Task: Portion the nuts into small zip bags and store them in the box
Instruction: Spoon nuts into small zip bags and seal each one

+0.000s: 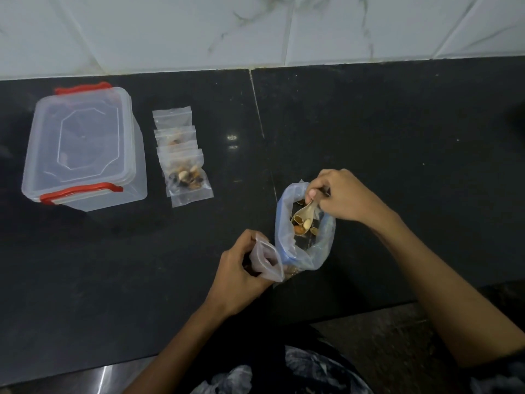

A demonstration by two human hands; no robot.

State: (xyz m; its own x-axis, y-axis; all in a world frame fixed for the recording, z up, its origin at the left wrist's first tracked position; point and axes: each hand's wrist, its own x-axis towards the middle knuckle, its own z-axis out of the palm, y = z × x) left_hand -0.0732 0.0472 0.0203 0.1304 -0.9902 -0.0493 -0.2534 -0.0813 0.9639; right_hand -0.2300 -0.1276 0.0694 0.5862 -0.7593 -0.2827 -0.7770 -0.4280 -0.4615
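At the far left of the dark counter [85, 265] you have the clear plastic box [82, 149]. Its lid is on, with one red clasp at the back edge and one at the front edge. Through the lid I cannot tell what is inside.

Just beside the box, on its right, lies a short row of small zip bags [181, 155]. They overlap one another like roof tiles. The nearest one holds mixed nuts; the farthest one looks empty, and the middle ones are partly covered.

Further right and closer to you, your left hand [241, 274] grips an open small zip bag [267, 260]. The fingers are curled around it and keep its mouth turned up, toward the big bag. This small bag touches the rim of the large bag.

The large plastic bag [305, 223] stands open on the counter, with a bluish rim, and the loose nuts [304, 224] lie in it.

Your right hand [338, 194] is above the far side of that bag. Its fingers pinch the handle of a pale spoon [305, 213], whose bowl points down into the bag and carries a few nuts.

Behind the counter runs a white marbled tile wall [255, 29].
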